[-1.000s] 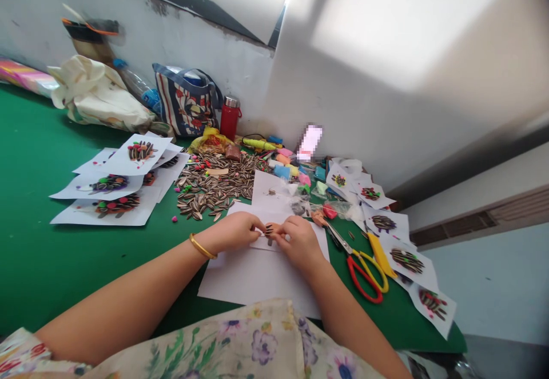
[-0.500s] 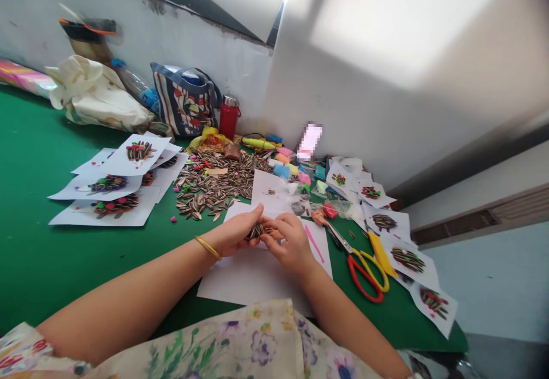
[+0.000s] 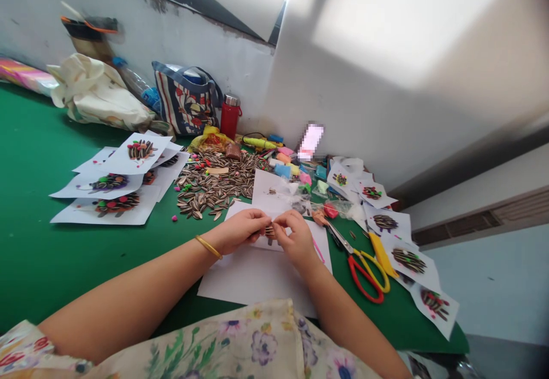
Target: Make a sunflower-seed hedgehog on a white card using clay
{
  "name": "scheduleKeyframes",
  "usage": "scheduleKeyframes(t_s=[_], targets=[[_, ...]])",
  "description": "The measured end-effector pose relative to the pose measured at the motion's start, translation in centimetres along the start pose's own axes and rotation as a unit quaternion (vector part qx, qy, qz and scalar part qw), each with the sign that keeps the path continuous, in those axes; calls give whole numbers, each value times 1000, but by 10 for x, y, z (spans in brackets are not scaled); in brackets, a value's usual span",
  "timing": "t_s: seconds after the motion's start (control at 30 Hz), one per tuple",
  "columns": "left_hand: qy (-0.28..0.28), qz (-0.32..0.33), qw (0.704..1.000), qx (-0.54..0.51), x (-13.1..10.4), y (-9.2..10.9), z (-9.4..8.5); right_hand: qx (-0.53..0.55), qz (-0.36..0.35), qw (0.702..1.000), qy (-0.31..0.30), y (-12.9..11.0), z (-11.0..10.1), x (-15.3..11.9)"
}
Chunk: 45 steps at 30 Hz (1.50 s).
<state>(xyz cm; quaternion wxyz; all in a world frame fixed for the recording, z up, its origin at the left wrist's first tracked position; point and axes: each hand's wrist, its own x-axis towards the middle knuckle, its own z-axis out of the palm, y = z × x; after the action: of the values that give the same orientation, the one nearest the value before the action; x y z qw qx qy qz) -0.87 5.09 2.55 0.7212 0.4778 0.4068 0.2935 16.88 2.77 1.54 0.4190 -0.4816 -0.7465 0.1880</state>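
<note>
My left hand (image 3: 242, 231), a gold bangle at its wrist, is curled closed with its fingertips pinched; the seeds seen in it half a second ago are hidden now. Opposite it, my right hand (image 3: 297, 240) has thumb and forefinger pressed together, nearly meeting the left fingertips. What they pinch is too small to make out. Below and between the fingertips shows a cluster of striped sunflower seeds (image 3: 270, 232) on a brownish base, on a white sheet (image 3: 253, 276). A pink strip (image 3: 318, 250) lies by my right wrist. Beyond the hands spreads a pile of loose sunflower seeds (image 3: 217, 182).
Red-and-yellow scissors (image 3: 364, 270) and a yellow-handled tool (image 3: 381, 253) lie at the right. Finished seed pictures stand stacked left (image 3: 103, 210) and line the right edge (image 3: 412, 259). Coloured clay packs (image 3: 295, 167), a red bottle (image 3: 230, 117) and a striped bag (image 3: 186, 102) are along the wall.
My left hand has turned from palm-up, with seeds showing in it, to closed with the fingers pinched. Both hands' fingertips have come together above the seed cluster, which now shows more.
</note>
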Motion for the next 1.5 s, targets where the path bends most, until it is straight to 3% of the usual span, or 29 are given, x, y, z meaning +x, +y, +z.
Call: scheduleKeyframes(t_s=[0.2,0.3,0.37,0.47,0.63,1.0,1.3,1.5], targets=[[52,54,996,52,3,-1,-2,32,20,999,8,2,2,0],[58,77,986,133,7,-2,-6,52,34,998,16,5,1,3],[76,108,965,227,10,-5,-11,47,42,998,31,11,-1,6],[113,174,905,373,15,-9,-18,3,41,999,31,26,-3,11],[108,148,838,514,12,-12,-18,-83,22,996,-21,43,0,13],[75,157,798,578,7,-8,-11,-128,5,990,-55,39,5,11],[80,153,797,579,7,-8,-10,-134,9,988,-73,34,5,11],[74,151,781,601,9,-10,-10,-141,10,986,-86,35,5,13]])
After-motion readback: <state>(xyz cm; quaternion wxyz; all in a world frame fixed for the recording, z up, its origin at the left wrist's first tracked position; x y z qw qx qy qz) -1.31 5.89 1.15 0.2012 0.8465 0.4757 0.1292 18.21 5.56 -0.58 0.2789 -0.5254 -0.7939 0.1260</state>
